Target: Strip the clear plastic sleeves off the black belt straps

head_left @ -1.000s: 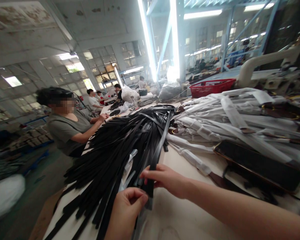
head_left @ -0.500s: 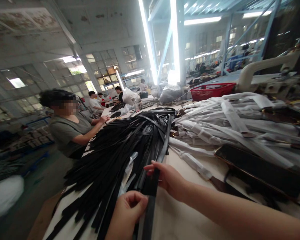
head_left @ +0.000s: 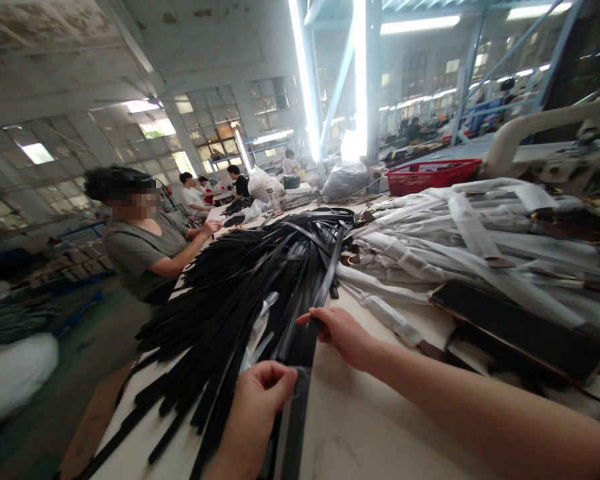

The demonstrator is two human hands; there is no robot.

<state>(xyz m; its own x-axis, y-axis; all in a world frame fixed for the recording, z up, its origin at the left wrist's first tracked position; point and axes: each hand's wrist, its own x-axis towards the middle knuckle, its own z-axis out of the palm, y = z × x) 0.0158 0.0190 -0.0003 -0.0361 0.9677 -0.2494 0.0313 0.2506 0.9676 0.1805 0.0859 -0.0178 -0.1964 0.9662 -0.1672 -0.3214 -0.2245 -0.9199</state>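
Black strap lies along the right side of the pile. Our left hand pinches a clear sleeve, apparently around the strap's near end; farther off, our right hand grips the strap between finger and thumb. Pushed crooked, the strap could bunch or split the thin film; neighbouring straps might snag it.

Count your hands as two — one left hand, one right hand. You have one black strap at them, one pile of black straps and one heap of white-wrapped straps, each too tangled to count, plus one red basket, one long dark slab — and one co-worker close by.
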